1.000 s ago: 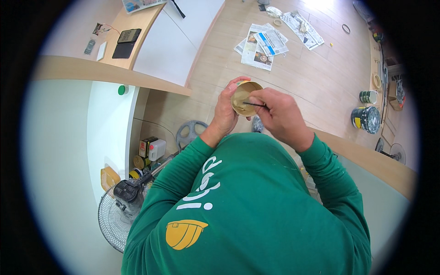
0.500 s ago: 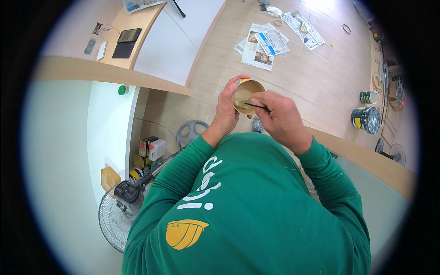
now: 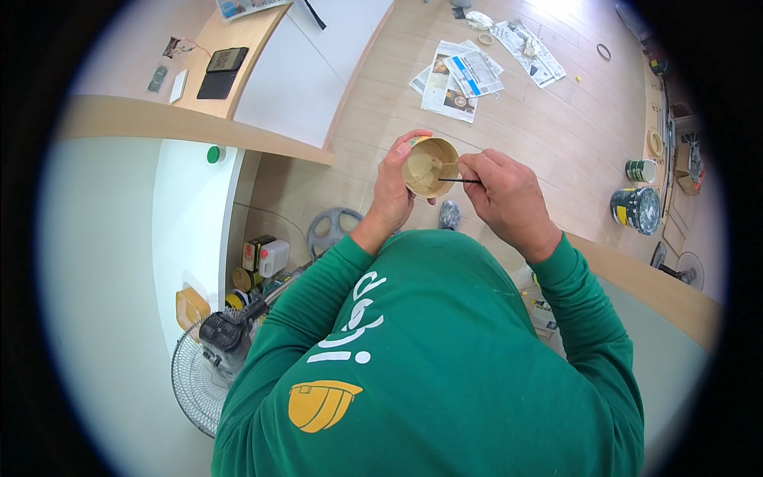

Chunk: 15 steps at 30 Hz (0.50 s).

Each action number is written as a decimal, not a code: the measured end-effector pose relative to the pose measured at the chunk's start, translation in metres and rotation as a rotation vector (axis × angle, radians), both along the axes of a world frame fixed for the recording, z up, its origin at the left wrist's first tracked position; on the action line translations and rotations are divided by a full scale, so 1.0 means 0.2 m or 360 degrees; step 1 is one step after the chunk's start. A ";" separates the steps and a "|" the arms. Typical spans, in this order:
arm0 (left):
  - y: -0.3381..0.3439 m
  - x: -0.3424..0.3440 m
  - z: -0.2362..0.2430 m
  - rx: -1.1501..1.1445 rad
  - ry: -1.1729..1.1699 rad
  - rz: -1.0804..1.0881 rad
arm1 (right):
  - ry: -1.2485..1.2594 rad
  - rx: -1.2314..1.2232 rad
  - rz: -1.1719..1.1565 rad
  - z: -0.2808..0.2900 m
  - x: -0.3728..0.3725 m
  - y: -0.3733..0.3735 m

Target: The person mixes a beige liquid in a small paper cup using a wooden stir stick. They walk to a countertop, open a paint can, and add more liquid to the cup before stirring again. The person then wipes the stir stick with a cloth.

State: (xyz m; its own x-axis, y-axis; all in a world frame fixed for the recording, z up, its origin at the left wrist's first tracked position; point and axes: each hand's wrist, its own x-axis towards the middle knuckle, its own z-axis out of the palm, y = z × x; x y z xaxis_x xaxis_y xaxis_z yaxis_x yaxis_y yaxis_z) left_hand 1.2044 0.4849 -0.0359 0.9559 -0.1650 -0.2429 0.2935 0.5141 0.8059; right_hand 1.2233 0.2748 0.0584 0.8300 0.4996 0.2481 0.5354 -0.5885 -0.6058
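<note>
My left hand (image 3: pixel 391 187) is closed round a round, pale yellow open can (image 3: pixel 422 164), tilted so that its inside shows creamy beige contents. My right hand (image 3: pixel 509 199) pinches a thin dark stick (image 3: pixel 458 180) just right of the can, its left end reaching inside the rim. The fingertips of my left hand show at the can's upper and lower edges; the rest are hidden behind it. Both hands are in front of my green-sleeved body, above the wooden floor (image 3: pixel 358 119).
Newspapers (image 3: pixel 461 79) and tape rings lie on the floor beyond. A fan (image 3: pixel 195 374) and containers (image 3: pixel 270 258) stand at lower left, beside white panels. A wooden desk (image 3: pixel 230 32) holds a dark device. Buckets (image 3: pixel 636 211) stand at right, near a wooden ledge (image 3: pixel 628 278).
My right hand has moved rightward with the stick, out from over the can's middle toward its right rim. My left hand and the can are nearly unchanged.
</note>
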 end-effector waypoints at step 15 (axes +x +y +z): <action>-0.02 -0.01 -0.07 0.0134 -0.0140 0.0219 | 0.0287 0.0201 -0.0027 -0.07 -0.15 0.13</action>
